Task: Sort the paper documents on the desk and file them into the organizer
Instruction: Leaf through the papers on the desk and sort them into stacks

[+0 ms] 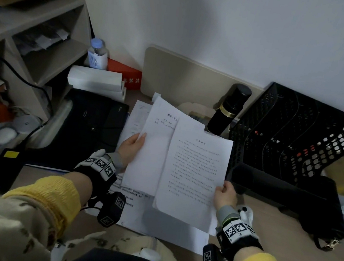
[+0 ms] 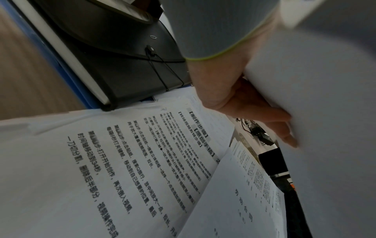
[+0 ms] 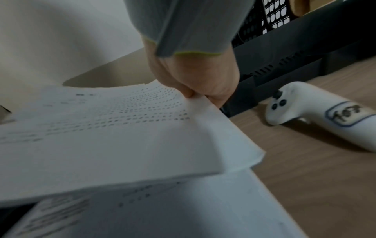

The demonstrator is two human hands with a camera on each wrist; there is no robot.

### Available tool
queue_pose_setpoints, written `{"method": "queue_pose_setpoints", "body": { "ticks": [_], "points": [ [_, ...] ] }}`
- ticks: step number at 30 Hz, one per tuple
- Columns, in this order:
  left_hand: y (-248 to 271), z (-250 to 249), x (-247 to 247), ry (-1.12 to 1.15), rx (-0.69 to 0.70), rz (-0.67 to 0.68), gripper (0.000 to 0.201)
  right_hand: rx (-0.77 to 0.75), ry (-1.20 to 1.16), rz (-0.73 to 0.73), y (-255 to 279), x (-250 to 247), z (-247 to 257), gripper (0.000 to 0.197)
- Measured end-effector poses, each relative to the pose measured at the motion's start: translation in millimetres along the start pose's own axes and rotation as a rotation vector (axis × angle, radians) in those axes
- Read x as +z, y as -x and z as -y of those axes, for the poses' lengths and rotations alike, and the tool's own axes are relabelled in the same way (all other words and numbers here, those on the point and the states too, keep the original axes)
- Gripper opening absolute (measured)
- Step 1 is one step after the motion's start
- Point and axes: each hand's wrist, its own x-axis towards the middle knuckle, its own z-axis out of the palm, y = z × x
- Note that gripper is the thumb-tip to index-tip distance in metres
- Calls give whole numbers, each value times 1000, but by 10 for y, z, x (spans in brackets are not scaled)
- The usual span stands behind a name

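Note:
Both hands hold printed white sheets above the desk. My left hand [image 1: 132, 147] grips the left-hand sheet [image 1: 154, 141] by its left edge, thumb on top; in the left wrist view the left hand [image 2: 254, 103] has its fingers under that sheet [image 2: 325, 112]. My right hand [image 1: 225, 194] pinches the lower right edge of the text-covered sheet [image 1: 194, 171], which overlaps the other; the right wrist view shows the right hand [image 3: 195, 83] pinching the sheet [image 3: 114, 132]. More printed papers [image 1: 154, 220] [image 2: 126, 169] lie flat on the desk beneath. A black mesh file organizer [image 1: 294, 134] stands at the right.
A black expanding folder [image 1: 88, 123] lies left of the papers. A black bottle [image 1: 227, 111] stands behind them, a black bag [image 1: 290, 193] in front of the organizer. White boxes [image 1: 96, 82], a water bottle [image 1: 97, 54] and shelves [image 1: 30, 44] are at the left. A white controller [image 3: 317, 112] lies on the wooden desk.

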Motion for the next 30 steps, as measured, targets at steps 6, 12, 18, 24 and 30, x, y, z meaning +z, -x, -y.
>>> {"method": "queue_pose_setpoints", "body": {
  "ticks": [6,12,18,24,30],
  "points": [
    [-3,-16,-49,39,24,-48,24,113,119,-21,-24,-113,-348,42],
    [-53,-48,-46,97,30,-101,27,134,200,27,92,-55,-346,42],
    [-44,-2,21,54,21,-80,36,191,371,188,95,20,-335,37],
    [14,33,150,30,1,-25,28,155,421,129,80,66,-266,40],
    [62,15,273,56,-141,112,36,140,-148,246,8,198,-36,43]
  ]
}}
